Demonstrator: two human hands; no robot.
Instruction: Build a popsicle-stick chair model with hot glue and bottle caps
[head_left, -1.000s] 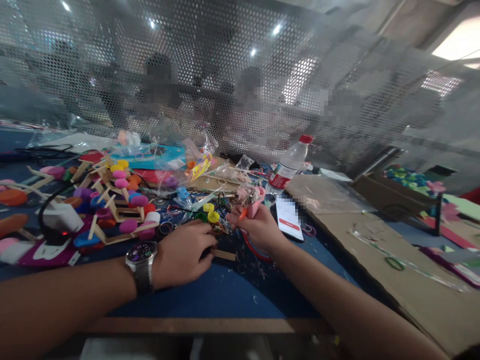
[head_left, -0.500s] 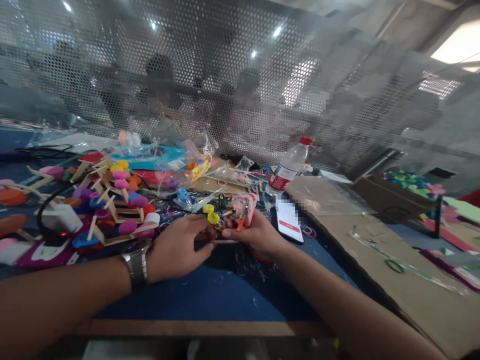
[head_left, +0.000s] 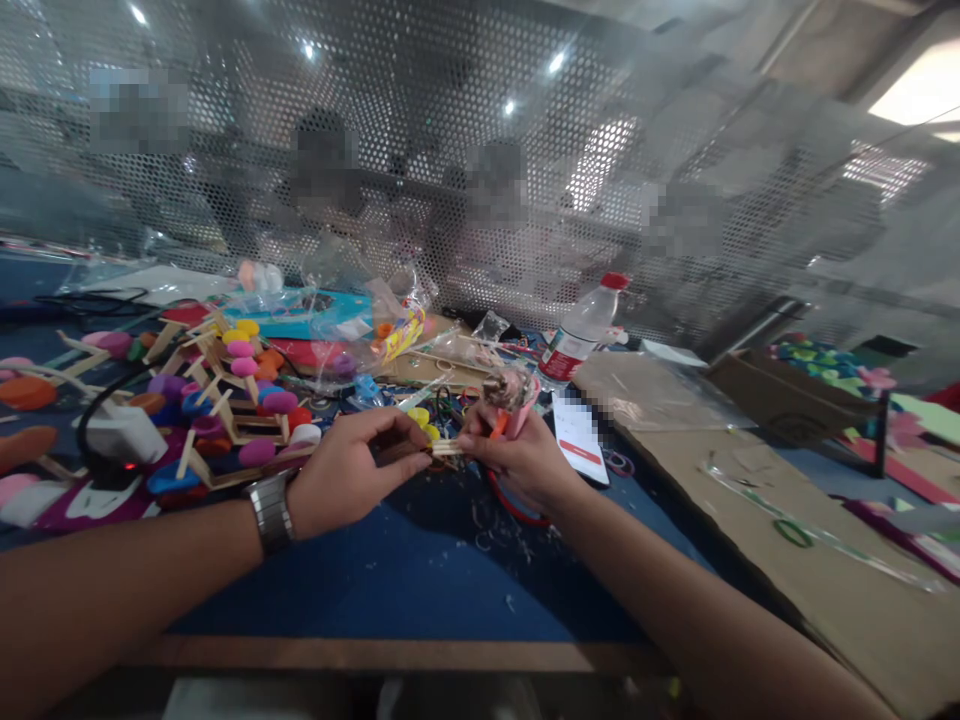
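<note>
My left hand, with a metal watch on the wrist, pinches one end of some thin wooden sticks. At the sticks' other end are the thumb and fingers of my right hand. That same right hand grips a pink glue gun with an orange trigger, its stained nozzle end raised above the fingers. Small yellow caps lie just behind the sticks. Under my right hand a red curved edge shows, mostly hidden.
Stick frames with coloured round pads crowd the left, beside a white plug on a purple power strip. A phone and a red-capped bottle stand right of centre. Cardboard covers the right; a perforated screen rises behind.
My right hand has shifted right and turned the glue gun's nozzle up and away. The wooden sticks now show between both hands, raised slightly toward the yellow caps.
</note>
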